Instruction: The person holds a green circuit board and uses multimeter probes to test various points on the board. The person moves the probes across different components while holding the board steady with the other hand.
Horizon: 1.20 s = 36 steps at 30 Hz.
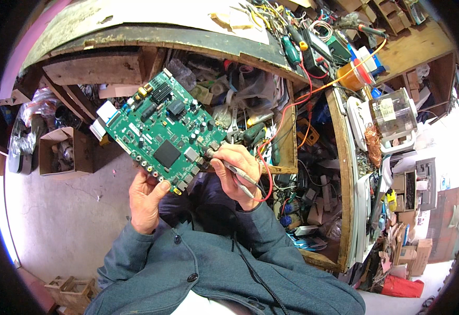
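A green circuit board [151,131] is held up, tilted, above my lap. Black chips, small capacitors and a row of metal sockets along its near edge show on its face. My left hand [148,197] grips that near edge, thumb on top by the sockets. At the board's right corner is my right hand [237,173], its fingertips at the metal connectors. Two slim grey test probes [238,181] lie between its fingers, with a red lead [265,184] trailing off them. Whether the right fingers also pinch the board is hard to make out.
The red lead runs up to a dark meter-like device [318,52] on the cluttered bench [187,39]. Open wooden compartments [345,184] full of parts stand on the right. A cardboard box [64,155] sits on the left floor, and a clear plastic container [395,113] at far right.
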Each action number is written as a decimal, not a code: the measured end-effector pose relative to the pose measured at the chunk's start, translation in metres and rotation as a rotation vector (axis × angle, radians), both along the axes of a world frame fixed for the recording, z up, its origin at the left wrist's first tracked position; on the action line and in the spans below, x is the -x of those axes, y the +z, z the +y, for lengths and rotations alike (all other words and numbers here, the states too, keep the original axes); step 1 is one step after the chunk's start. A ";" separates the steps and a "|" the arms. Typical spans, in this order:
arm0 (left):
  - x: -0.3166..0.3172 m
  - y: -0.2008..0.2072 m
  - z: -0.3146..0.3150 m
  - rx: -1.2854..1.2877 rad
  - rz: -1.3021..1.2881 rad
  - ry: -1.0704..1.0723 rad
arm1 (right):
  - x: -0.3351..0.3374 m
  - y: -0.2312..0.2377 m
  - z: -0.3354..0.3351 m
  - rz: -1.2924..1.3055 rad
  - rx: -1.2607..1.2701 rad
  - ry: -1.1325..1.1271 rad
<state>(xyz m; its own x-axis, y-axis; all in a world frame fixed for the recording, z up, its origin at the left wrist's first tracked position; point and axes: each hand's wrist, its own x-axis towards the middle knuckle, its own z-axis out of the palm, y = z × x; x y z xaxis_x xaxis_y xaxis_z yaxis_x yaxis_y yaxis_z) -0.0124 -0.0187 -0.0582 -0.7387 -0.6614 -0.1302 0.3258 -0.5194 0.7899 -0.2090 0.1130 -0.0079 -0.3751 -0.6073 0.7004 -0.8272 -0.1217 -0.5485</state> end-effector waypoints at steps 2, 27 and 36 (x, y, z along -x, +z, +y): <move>-0.003 -0.001 0.000 -0.006 -0.002 0.003 | 0.000 0.000 -0.002 0.001 0.012 0.019; -0.001 -0.004 -0.001 0.014 0.084 -0.038 | -0.002 -0.004 -0.001 0.034 0.053 -0.021; -0.002 -0.005 -0.003 0.012 0.062 -0.041 | -0.005 -0.002 0.000 -0.030 0.024 -0.032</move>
<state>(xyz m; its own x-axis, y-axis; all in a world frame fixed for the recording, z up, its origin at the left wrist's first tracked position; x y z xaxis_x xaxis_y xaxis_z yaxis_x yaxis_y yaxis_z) -0.0106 -0.0215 -0.0634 -0.7717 -0.6314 -0.0753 0.3532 -0.5241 0.7750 -0.2044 0.1128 -0.0102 -0.4151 -0.5780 0.7026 -0.8141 -0.1089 -0.5705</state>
